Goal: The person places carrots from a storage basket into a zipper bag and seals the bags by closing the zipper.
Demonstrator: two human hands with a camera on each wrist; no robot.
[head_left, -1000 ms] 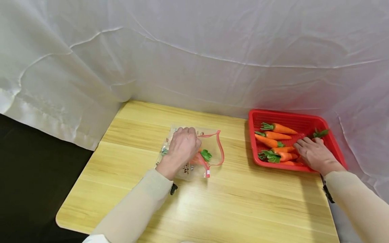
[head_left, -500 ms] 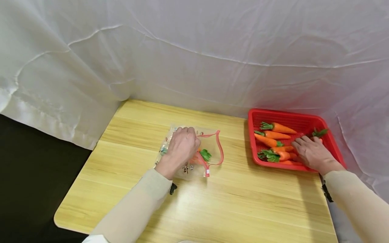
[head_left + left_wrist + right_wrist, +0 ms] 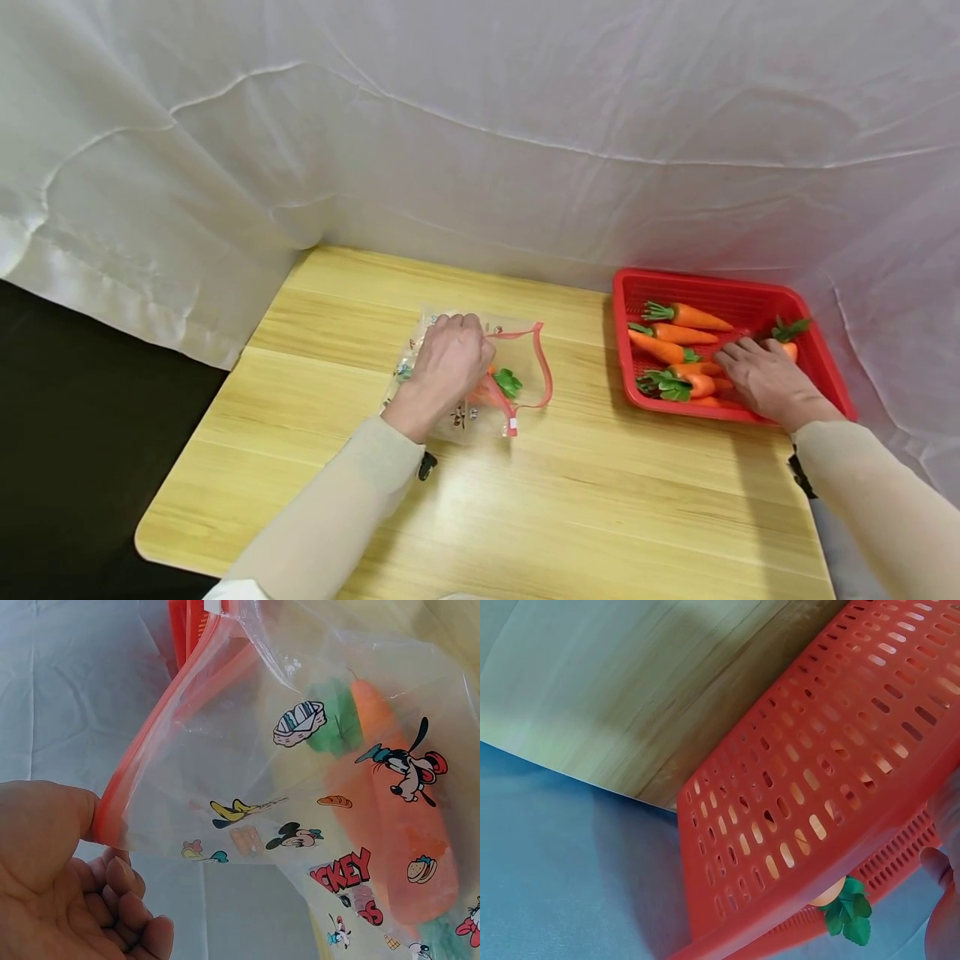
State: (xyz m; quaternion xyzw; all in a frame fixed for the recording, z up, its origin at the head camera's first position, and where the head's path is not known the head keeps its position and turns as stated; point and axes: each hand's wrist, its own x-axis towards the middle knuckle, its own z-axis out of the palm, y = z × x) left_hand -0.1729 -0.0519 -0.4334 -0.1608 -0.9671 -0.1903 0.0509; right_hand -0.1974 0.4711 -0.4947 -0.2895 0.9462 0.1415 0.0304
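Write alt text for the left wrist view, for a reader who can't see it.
A left hand pinches the red zip edge of a clear plastic bag printed with colourful cartoon figures and food. Orange carrots with green leaves show through the bag. Pale grey fabric fills the background at left.

Soft glare brightens the tabletop (image 3: 600, 500); shadow dims its right side.

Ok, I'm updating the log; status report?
Left hand pinches printed bag, carrots inside. Right hand in red basket, grip unclear. Basket wall partly blocking wrist view.
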